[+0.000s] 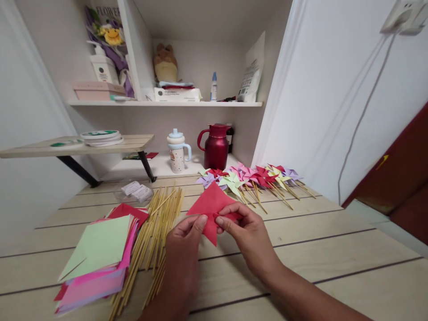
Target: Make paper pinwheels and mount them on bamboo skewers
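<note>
Paper stack [96, 254]: on the table [334, 267], far left, green sheet on top.
Sticks [154, 236]: loose bundle just right of the stack.
Left hand [182, 243]: pinching the red paper [209, 207] at its lower edge.
Right hand [247, 234]: fingers closed on a folded flap of the same sheet.
Pinwheels [254, 178]: finished, lying behind the hands.

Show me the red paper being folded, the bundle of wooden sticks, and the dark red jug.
red paper [210, 204], head view, flat upper face.
wooden sticks [152, 240], head view, middle of bundle.
dark red jug [216, 149], head view, body.
</note>
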The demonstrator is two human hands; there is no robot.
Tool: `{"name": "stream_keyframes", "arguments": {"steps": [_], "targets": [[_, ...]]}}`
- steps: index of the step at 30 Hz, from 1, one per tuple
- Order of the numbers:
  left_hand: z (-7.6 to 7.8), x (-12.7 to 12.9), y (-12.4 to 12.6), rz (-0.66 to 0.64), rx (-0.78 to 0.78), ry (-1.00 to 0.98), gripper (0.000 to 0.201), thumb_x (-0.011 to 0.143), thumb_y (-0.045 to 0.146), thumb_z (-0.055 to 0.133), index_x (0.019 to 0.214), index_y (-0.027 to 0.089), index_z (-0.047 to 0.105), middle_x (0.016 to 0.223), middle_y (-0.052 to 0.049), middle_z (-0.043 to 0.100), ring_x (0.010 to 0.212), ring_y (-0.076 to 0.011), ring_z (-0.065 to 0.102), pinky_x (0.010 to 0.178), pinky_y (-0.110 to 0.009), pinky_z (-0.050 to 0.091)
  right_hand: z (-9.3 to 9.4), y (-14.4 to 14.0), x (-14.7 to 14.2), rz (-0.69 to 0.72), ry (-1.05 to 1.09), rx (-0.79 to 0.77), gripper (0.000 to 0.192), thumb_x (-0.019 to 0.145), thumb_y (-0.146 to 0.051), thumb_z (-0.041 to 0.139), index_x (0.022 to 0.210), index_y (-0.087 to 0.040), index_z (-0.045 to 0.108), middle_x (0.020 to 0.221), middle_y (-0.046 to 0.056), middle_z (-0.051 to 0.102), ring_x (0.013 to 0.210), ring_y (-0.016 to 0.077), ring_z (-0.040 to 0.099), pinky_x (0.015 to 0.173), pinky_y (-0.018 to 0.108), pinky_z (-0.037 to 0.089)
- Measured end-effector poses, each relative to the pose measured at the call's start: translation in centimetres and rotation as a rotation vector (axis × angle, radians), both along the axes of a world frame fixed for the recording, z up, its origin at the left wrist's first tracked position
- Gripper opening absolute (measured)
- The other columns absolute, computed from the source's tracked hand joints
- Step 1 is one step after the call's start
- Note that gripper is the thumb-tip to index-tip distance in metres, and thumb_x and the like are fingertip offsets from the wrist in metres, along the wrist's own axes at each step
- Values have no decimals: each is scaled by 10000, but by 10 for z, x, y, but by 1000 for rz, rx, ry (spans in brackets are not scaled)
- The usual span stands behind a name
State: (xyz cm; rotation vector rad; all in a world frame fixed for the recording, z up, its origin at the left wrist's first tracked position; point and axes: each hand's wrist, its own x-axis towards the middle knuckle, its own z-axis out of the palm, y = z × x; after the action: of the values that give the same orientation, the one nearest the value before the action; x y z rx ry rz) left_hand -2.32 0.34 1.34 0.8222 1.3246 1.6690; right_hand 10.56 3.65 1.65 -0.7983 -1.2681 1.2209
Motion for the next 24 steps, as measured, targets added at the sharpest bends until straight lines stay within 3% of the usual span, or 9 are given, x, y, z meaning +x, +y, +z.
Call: {"name": "stream_keyframes", "arguments": {"steps": [8,16,20,24], "targets": [[9,5,-3,-38,10,-48,197,610,363,808,686,189,757,724,-21,739,698,-171,631,681,-255,486,2,-2,1,-51,-5,-4,357,711,-297,788,964,-257,540,738,-36,668,604,156,648,602,289,517],[8,8,-3,-156,-24,-66,242,628,383,799,724,164,759,725,-37,744,659,-164,633,663,-252,484,1,-6,1,-46,-86,42,429,740,-283,760,1121,-288,563,739,-33,626,677,183,642,660,321,533],[10,8,-5,-124,-33,-91,250,623,395,801,669,155,750,677,-45,737,642,-169,636,644,-253,489,0,-7,-1,-71,-163,75,429,742,-272,756,1133,-289,582,862,2,652,747,190,636,683,321,538],[9,2,-2,-106,-54,-81,255,646,406,794,692,160,753,685,-42,741,636,-172,645,637,-260,499,1,-5,1,-70,-211,133,581,717,-287,793,1236,-310,533,1133,45,632,909,215,634,829,377,529]]}}
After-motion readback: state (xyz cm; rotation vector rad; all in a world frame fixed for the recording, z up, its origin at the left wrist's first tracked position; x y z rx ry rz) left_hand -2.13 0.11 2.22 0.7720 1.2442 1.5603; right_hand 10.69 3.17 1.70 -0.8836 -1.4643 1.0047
